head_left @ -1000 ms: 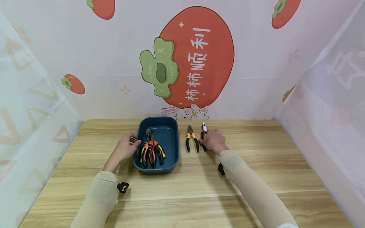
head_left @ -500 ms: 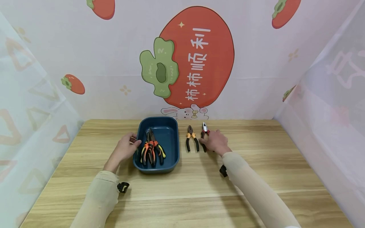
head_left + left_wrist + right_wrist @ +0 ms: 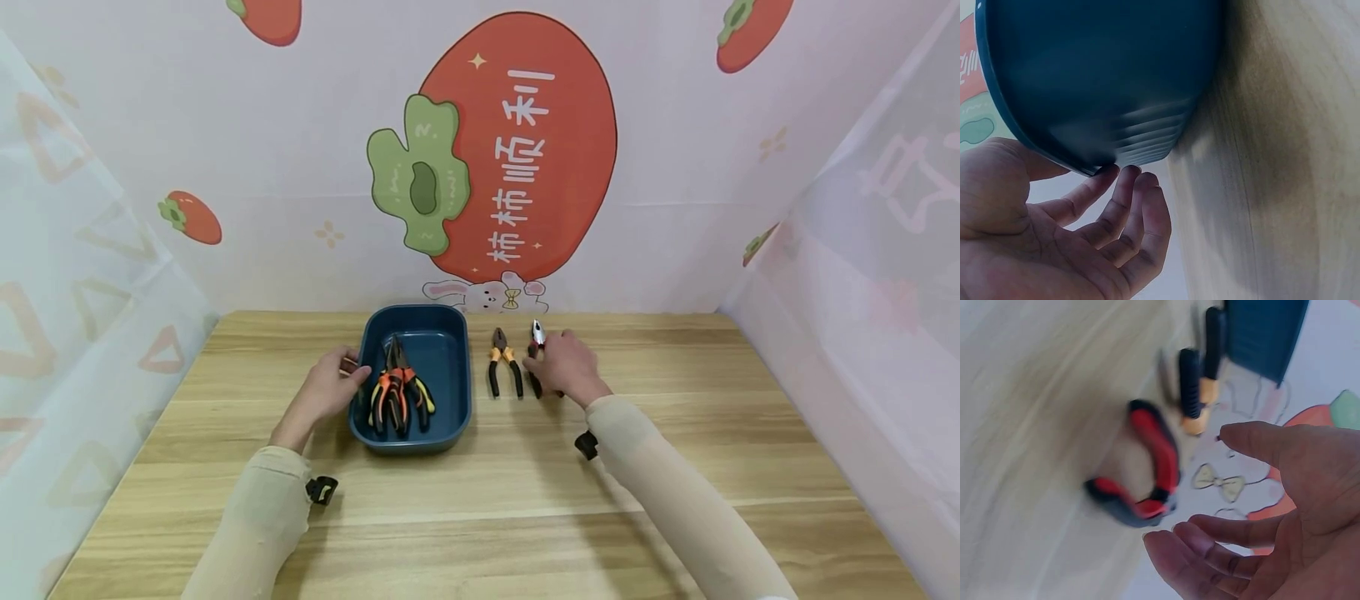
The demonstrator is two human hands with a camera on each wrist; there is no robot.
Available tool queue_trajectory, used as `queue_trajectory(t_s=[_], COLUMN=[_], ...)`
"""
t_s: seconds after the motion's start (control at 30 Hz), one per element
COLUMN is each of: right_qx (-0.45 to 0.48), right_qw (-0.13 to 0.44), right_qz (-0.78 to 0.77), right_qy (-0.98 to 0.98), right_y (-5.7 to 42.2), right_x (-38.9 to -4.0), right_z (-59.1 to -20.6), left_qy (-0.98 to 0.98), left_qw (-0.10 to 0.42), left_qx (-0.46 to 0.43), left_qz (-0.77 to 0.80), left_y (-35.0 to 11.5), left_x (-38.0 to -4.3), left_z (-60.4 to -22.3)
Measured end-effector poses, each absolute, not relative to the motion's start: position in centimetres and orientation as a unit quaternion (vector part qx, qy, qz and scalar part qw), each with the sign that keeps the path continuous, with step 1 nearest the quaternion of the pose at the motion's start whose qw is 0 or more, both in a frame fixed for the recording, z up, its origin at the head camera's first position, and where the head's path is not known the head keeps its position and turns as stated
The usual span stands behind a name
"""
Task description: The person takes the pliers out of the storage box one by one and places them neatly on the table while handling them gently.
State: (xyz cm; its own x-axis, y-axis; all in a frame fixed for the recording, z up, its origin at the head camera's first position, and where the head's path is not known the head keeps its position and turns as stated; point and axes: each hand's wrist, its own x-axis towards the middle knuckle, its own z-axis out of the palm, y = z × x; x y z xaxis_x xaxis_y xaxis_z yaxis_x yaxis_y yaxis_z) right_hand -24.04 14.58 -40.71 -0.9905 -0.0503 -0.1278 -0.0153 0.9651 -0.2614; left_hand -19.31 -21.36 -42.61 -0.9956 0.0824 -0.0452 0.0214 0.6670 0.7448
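My left hand (image 3: 321, 392) holds the left rim of a deep blue rectangular container (image 3: 447, 379). In the left wrist view its thumb goes over the rim, while the bent fingers (image 3: 1147, 219) meet the outer wall (image 3: 1097, 75). Inside the container lie several pliers (image 3: 396, 400) with black, orange and yellow handles. My right hand (image 3: 567, 365) hovers over red-and-black pliers (image 3: 537, 333) on the table, partly covering them in the head view. From the right wrist, the spread handles (image 3: 1163, 450) show apart from the fingers, and thumb and fingers stand apart with nothing between them.
Another pair of pliers (image 3: 495, 379), with black and orange-yellow handles, lies between the container and the red-and-black pair. The wooden table (image 3: 465, 542) ends at a back wall (image 3: 660, 275) of printed cloth. Cloth walls also rise at both sides.
My right hand has shifted slightly rightward from the red-and-black pliers, and more of their handles shows now. The left hand and the container stay in place. The head view has tilted very slightly.
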Motion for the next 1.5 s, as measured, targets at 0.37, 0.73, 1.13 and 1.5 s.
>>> queue_trajectory(t_s=[0.37, 0.73, 1.13, 1.5], right_qx=[-0.073, -0.131, -0.189, -0.211], right_qw=[0.027, 0.017, 0.032, 0.063], right_qz=[-0.126, -0.138, -0.164, -0.178], right_qy=[0.989, 0.982, 0.968, 0.959], right_y=[11.6, 8.4, 4.4, 2.0], right_x=[-22.3, -20.5, -19.1, -18.8], right_z=[-38.6, -37.6, -37.8, -37.9], left_qy=[0.917, 0.924, 0.922, 0.919], left_qw=[0.038, 0.030, 0.024, 0.017], left_qx=[0.028, 0.037, 0.037, 0.035], left_qz=[0.396, 0.378, 0.384, 0.392], left_y=[-21.7, -21.7, -21.6, -21.6], left_x=[-19.2, -19.1, -18.9, -18.8], left_z=[-42.6, -42.3, -42.4, -42.5])
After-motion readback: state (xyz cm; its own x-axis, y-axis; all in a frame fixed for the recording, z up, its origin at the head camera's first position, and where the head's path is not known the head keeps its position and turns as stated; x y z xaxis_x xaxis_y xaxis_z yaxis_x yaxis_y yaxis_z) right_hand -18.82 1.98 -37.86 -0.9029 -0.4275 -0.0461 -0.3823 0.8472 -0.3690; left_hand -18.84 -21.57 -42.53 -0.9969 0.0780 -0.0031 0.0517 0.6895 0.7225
